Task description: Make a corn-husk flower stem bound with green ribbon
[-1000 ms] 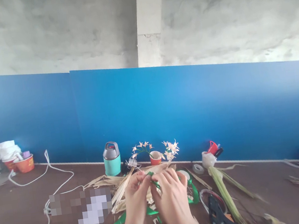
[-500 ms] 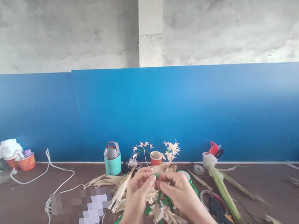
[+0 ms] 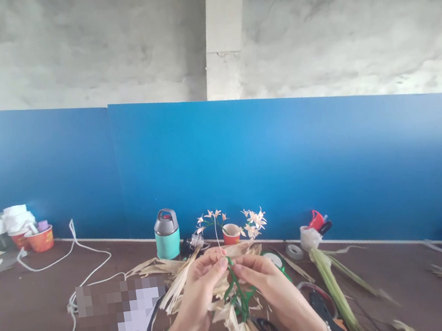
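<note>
My left hand is closed, its thumb and fingertips pinching the top of a green-wrapped flower stem. Right beside it, the closed fingertips of my right hand grip the same stem. Pale, husk-like flowers hang head-down from the stem below both hands. A thin pale wire rises in a curve above my left fingertips. Partly hidden behind my right hand is a roll of green tape. The black-handled scissors lie under the flowers, and dry husk strips spread around my left hand.
Finished-looking flower sprays stand by a red paper cup. A teal flask is left of them. To the right are a tape roll, green stalks and a black tool. A white cord crosses the left side.
The stem and its hanging flowers have turned and swung slightly left, so more green stem shows between my hands. My right hand has shifted a little, and more of the scissors shows.
</note>
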Motion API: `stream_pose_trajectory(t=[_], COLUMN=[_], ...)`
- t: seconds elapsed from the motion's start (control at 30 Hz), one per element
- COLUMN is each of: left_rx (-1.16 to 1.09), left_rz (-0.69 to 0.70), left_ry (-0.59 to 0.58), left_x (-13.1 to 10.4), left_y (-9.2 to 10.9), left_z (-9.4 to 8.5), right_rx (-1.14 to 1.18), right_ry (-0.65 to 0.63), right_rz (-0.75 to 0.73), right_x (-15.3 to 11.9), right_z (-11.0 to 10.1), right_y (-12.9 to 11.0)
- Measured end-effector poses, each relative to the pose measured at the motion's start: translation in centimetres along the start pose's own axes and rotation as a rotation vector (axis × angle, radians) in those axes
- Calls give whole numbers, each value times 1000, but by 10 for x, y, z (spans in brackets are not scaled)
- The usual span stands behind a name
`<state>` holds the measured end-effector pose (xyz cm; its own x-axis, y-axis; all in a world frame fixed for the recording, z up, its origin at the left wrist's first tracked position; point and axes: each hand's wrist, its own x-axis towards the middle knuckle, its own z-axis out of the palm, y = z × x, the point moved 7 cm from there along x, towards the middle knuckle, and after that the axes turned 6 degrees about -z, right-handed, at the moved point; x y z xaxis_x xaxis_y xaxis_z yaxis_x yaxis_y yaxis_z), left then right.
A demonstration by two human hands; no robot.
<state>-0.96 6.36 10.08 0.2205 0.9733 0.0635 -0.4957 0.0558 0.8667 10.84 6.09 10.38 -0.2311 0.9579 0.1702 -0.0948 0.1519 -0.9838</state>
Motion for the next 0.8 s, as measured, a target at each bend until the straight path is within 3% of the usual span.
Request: stream_pose_trajectory(t=[0.23,0.43,0.63,0.8], left_rx=[-72,-72,10,140], left_rz=[-38,-34,32,89], left_ry=[-62,36,47,73], left_x=[0,0,1,2], left_y=[-1,-3,0,1], left_z=[3,-3,-4,-5], right_rx=[-60,-161,-330,-291], right_ry=[-47,-22,0,-11], right_rz=[22,-93,-178,-191], right_x=[0,-2,-1,0], right_z=[1,-1,-2,-2], right_y=[0,-6,-10,-12])
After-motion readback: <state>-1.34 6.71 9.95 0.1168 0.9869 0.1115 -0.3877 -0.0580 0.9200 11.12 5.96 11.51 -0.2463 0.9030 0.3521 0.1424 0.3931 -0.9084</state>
